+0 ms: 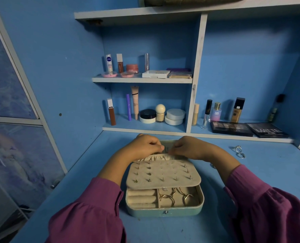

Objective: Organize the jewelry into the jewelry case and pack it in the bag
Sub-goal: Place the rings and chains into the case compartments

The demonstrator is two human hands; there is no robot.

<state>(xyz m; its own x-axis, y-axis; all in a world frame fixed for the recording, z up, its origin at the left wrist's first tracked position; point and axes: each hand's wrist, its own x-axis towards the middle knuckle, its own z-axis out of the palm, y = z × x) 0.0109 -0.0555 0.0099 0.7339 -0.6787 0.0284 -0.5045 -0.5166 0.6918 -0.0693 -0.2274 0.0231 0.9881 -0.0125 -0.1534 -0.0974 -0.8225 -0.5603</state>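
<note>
- Head view: a mint-green jewelry case point(165, 210) lies open on the blue desk point(251, 172), between two forearms in magenta sleeves point(93, 207)
- The cream earring panel point(163, 174) is folded out over the base and carries several stud earrings point(149, 173) pushed through its holes
- Under the panel, the base holds cream ring rolls point(141, 198) on the left and gold chain necklaces with ring pendants point(170, 197) on the right
- The left hand point(145, 146) and right hand point(186, 146) meet at the far side of the case, above the elastic gathered pocket point(158, 157) of the lid
- Both hands have fingers curled, thumb and fingertips pinched together close to each other; what they pinch is too small to make out
- Silver rings point(239, 151) lie loose on the desk, well apart to the right of the case
- Behind, the blue shelves point(142, 79) hold cosmetics, with eyeshadow palettes point(231, 128) lying flat at the right
</note>
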